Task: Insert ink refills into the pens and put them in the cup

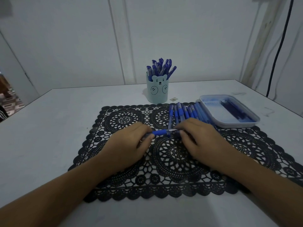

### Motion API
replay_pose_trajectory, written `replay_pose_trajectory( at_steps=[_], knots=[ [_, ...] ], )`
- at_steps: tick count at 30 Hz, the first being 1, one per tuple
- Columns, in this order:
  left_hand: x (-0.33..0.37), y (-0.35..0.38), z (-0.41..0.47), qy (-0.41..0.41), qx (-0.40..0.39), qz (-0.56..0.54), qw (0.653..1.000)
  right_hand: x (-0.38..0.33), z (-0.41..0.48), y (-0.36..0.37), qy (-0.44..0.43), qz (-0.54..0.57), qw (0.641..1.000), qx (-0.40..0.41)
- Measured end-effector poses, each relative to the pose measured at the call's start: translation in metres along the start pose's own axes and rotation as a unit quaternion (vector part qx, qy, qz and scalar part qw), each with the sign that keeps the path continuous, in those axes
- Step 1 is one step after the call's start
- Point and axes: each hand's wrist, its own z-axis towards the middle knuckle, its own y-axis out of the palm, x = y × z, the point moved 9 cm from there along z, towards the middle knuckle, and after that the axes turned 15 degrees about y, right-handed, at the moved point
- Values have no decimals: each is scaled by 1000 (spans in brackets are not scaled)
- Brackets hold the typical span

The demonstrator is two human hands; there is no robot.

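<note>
- Left hand (129, 143) curls its fingers around a blue pen (161, 132), held level above the black lace mat (124, 181).
- Right hand (199, 138) pinches the pen's tip end.
- Behind, the bear cup (157, 92) holds finished pens.
- Right: loose pens (183, 112), then a tray (229, 123).

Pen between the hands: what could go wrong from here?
1. The right hand, pinching the tip end of the pen, sits close over the row of loose pens; a slip might scatter them.
2. The cup is already crowded with pens, so dropping another in could snag or nudge it.
</note>
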Motion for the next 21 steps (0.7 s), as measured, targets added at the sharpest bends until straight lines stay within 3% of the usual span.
replay_pose_trajectory(
  at_steps=[4,7,12,18,21],
  knots=[
    [7,-4,1,21,13,0,1000,1,-1,-6,14,71,997,23],
    [13,-5,2,38,20,15,999,0,0,-3,32,65,997,-12],
    [15,-4,2,46,22,-26,998,-2,0,-9,27,183,982,-42],
    [5,3,1,4,28,-172,985,-11,-3,-15,-56,153,985,-62],
    [8,3,3,17,25,-160,987,-8,-2,-19,-19,163,985,-50]
  ],
)
